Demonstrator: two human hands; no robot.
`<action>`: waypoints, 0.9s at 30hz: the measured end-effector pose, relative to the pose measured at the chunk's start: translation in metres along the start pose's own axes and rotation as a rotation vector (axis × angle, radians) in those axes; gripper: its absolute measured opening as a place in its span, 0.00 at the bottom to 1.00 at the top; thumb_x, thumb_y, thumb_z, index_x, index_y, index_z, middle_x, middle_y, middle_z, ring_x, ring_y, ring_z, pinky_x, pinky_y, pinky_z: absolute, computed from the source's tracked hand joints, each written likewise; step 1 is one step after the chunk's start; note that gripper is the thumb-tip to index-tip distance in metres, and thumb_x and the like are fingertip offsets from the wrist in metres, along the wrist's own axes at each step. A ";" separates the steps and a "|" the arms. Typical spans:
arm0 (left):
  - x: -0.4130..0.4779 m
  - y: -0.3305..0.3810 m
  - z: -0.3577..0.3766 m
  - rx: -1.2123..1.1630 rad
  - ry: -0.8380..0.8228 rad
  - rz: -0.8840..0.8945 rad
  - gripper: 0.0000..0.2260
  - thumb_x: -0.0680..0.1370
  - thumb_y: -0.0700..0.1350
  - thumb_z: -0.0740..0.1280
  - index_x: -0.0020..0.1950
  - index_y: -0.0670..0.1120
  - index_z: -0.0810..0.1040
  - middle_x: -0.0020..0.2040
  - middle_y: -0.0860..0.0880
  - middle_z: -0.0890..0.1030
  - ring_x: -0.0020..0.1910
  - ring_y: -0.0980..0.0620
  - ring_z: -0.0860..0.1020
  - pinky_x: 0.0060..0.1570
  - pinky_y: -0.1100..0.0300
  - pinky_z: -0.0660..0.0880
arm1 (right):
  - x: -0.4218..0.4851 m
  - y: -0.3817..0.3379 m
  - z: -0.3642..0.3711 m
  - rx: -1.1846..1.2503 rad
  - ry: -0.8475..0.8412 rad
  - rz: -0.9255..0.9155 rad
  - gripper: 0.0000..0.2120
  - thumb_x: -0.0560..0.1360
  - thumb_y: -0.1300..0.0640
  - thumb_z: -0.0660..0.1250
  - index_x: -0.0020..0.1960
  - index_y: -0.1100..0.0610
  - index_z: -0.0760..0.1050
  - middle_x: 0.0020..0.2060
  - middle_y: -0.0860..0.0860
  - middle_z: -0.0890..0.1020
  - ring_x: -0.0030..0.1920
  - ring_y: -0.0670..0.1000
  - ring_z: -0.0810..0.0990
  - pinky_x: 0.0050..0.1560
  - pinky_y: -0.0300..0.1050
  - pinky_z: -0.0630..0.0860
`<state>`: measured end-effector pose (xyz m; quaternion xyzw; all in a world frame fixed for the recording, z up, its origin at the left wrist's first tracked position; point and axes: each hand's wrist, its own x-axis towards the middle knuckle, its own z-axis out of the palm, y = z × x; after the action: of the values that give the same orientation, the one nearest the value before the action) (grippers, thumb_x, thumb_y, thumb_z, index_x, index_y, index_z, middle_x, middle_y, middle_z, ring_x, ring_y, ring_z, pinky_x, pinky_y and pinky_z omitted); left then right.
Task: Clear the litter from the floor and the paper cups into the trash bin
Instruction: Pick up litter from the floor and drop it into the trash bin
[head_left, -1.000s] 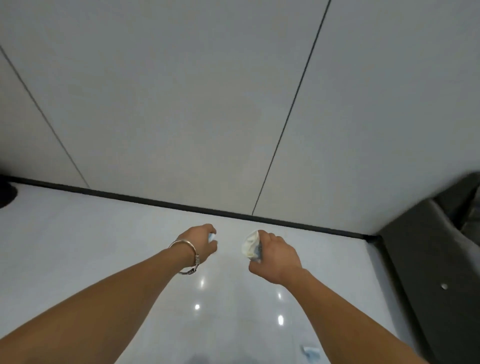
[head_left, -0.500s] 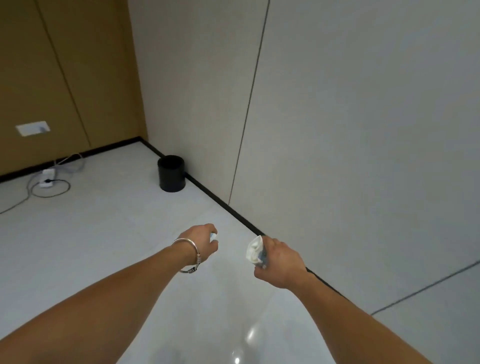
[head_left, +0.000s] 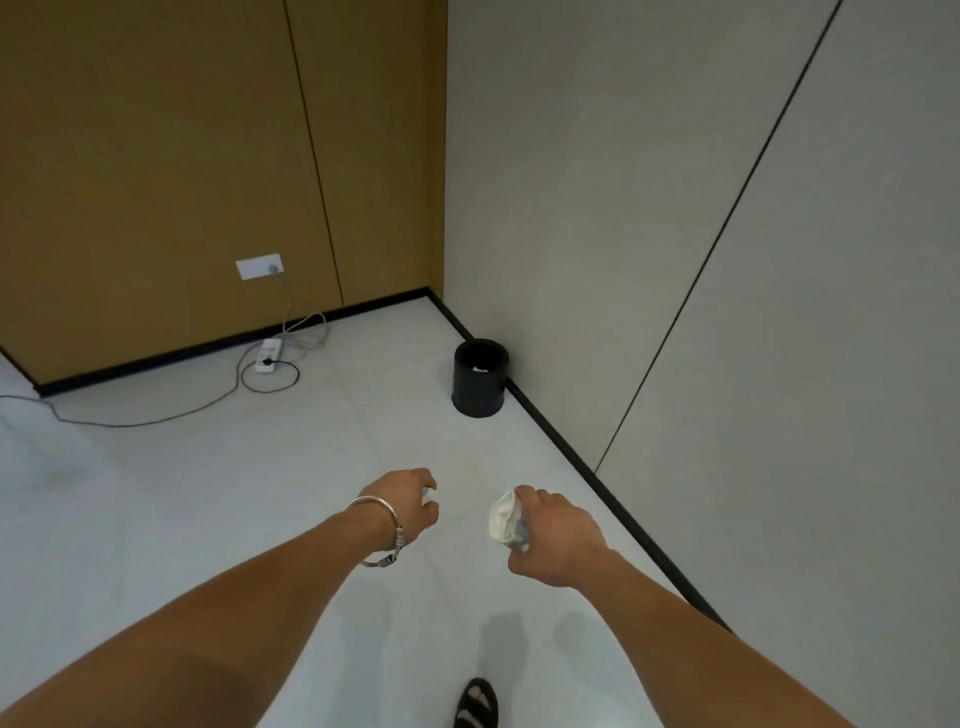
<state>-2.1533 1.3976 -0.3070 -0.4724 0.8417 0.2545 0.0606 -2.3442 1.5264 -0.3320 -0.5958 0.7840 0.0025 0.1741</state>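
Note:
A black round trash bin (head_left: 479, 378) stands on the floor against the grey wall, ahead of both hands; something white lies inside it. My right hand (head_left: 558, 538) is closed around a crushed white paper cup (head_left: 503, 519) that sticks out on its left side. My left hand (head_left: 410, 500), with a silver bangle at the wrist, is closed on a small white scrap of litter (head_left: 429, 497), mostly hidden by the fingers. Both hands are held out over the pale tiled floor, well short of the bin.
A white power strip (head_left: 269, 355) with grey and black cables lies on the floor by the brown wall at the left. A wall socket (head_left: 259, 266) sits above it. A black skirting board runs along the grey wall on the right. My sandalled foot (head_left: 476, 704) shows at the bottom.
The view has swung left from the grey wall to the room corner, bringing the bin toward the centre and closer. Both hands keep their hold on the cup and the litter.

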 end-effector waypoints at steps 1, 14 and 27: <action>0.019 -0.004 -0.011 0.010 0.005 -0.015 0.18 0.77 0.52 0.62 0.66 0.51 0.72 0.63 0.49 0.76 0.58 0.49 0.75 0.50 0.61 0.70 | 0.024 0.002 -0.007 0.005 -0.005 -0.009 0.34 0.68 0.45 0.67 0.70 0.51 0.60 0.60 0.50 0.74 0.58 0.53 0.73 0.53 0.46 0.72; 0.237 -0.057 -0.114 -0.032 0.004 -0.100 0.18 0.78 0.52 0.62 0.67 0.51 0.71 0.64 0.49 0.75 0.61 0.50 0.74 0.56 0.61 0.70 | 0.283 0.011 -0.084 0.035 -0.037 -0.051 0.37 0.68 0.44 0.69 0.72 0.50 0.58 0.63 0.50 0.73 0.61 0.53 0.73 0.56 0.45 0.72; 0.524 -0.051 -0.224 -0.061 -0.085 0.083 0.14 0.77 0.49 0.65 0.62 0.48 0.74 0.58 0.47 0.78 0.54 0.48 0.76 0.53 0.59 0.73 | 0.522 0.042 -0.160 0.128 0.000 0.143 0.40 0.66 0.44 0.69 0.74 0.50 0.57 0.64 0.50 0.72 0.61 0.55 0.74 0.54 0.46 0.72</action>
<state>-2.3666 0.8665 -0.3123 -0.4273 0.8492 0.3022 0.0710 -2.5466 1.0174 -0.3341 -0.5261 0.8230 -0.0354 0.2113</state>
